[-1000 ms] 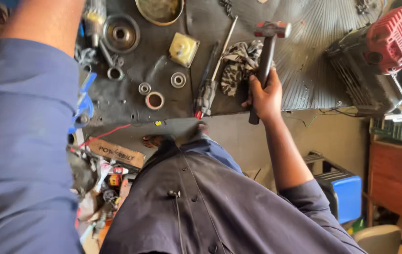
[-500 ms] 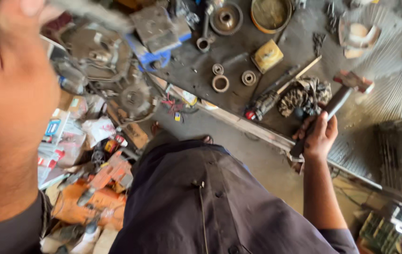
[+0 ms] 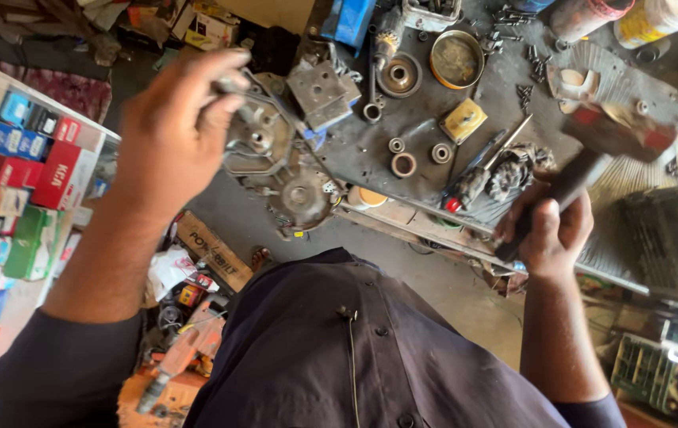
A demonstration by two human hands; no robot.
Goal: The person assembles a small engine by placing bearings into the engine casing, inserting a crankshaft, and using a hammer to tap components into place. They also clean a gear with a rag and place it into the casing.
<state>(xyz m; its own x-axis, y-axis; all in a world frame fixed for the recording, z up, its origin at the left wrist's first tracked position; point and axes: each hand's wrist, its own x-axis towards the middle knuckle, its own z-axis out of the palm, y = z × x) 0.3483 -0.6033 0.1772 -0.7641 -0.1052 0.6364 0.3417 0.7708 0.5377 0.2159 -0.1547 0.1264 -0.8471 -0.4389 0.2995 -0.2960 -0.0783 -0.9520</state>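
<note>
My right hand (image 3: 549,230) is closed around the dark handle of a hammer (image 3: 605,135) with a red head, held over the right part of the workbench (image 3: 505,87). My left hand (image 3: 172,127) is raised over the bench's left end, its fingers pinched on a small metal piece (image 3: 232,81); its exact shape is unclear. Just beyond that hand lie round grey metal housings (image 3: 295,190) and a square metal block (image 3: 319,91). A screwdriver with a red tip (image 3: 470,178) and a bunched rag (image 3: 517,166) lie close to the right hand.
Bearings and rings (image 3: 402,162), a round tin (image 3: 456,57), a yellow square part (image 3: 464,119) and loose bolts lie on the bench. A shelf of coloured boxes (image 3: 14,182) stands at left. Cartons and an orange power tool (image 3: 184,349) litter the floor.
The view has swung left. My left hand has come down from near the camera to the metal housings. My right hand keeps the hammer, now held higher over the bench.
</note>
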